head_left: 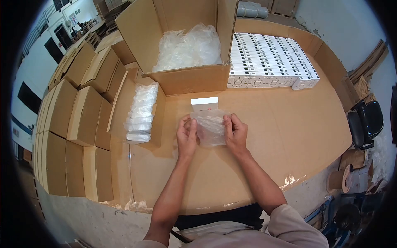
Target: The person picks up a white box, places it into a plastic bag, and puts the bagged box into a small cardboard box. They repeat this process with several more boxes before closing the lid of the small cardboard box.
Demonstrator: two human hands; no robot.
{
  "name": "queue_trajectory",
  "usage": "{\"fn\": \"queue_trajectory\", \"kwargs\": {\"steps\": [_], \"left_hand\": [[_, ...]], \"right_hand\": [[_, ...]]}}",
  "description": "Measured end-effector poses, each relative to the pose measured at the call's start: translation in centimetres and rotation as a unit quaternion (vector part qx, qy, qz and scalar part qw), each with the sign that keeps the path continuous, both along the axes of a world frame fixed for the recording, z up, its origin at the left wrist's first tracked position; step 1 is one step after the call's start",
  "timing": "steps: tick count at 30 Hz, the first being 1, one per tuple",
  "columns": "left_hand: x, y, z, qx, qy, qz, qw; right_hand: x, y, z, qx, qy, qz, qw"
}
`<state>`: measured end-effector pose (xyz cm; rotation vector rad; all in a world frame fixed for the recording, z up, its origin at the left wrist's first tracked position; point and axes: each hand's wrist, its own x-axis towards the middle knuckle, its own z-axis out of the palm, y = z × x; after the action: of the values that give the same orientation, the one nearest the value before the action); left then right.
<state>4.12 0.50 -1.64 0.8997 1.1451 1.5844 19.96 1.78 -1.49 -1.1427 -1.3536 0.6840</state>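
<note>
A clear plastic bag (211, 129) is stretched between my two hands above the cardboard-covered table. My left hand (187, 134) pinches its left edge, thumb on top. On the opposite edge, my right hand (236, 131) grips the film between thumb and fingers. The bag looks flat, with nothing visible inside. Just beyond it stands a small white box (204, 103), its lower part hidden behind the bag. To the left, a long open carton (117, 101) holds a row of white boxes wrapped in clear plastic (141, 111).
A large open carton (188, 80) at the back holds a heap of clear bags (190, 46). Stacked white boxes (269, 58) fill the back right. Brown cartons (60, 109) are piled along the left side. A black chair (366, 124) stands beyond the table's right edge.
</note>
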Motion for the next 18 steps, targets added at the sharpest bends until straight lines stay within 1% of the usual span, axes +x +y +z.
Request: {"fn": "queue_trajectory", "kwargs": {"steps": [1, 4, 7, 10, 14, 17, 18], "left_hand": [[0.0, -0.2, -0.3, -0.035, 0.0, -0.012, 0.999], [0.3, -0.1, -1.8, 0.037, 0.094, 0.04, 0.994], [0.6, 0.0, -1.6, 0.061, 0.13, 0.062, 0.988], [0.4, -0.4, -1.0, 0.035, 0.127, 0.073, 0.989], [0.0, -0.3, -1.2, 0.022, 0.156, 0.085, 0.984], [0.0, -0.5, -0.4, 0.032, 0.185, 0.11, 0.976], [0.0, -0.4, -0.3, 0.036, 0.199, 0.124, 0.972]], "right_hand": [[-0.1, -0.1, -0.1, 0.001, -0.004, 0.011, 1.0], [-0.4, -0.4, -0.2, -0.026, 0.002, 0.042, 0.999], [-0.7, -0.5, -0.3, -0.044, 0.048, 0.058, 0.996], [-0.8, -0.2, -0.8, -0.061, 0.101, 0.057, 0.991], [-1.2, -0.4, -0.3, -0.078, 0.154, 0.037, 0.984], [-2.0, -1.3, 0.6, -0.076, 0.134, 0.042, 0.987], [-2.1, -1.5, 0.3, -0.086, 0.081, 0.04, 0.992]]}}
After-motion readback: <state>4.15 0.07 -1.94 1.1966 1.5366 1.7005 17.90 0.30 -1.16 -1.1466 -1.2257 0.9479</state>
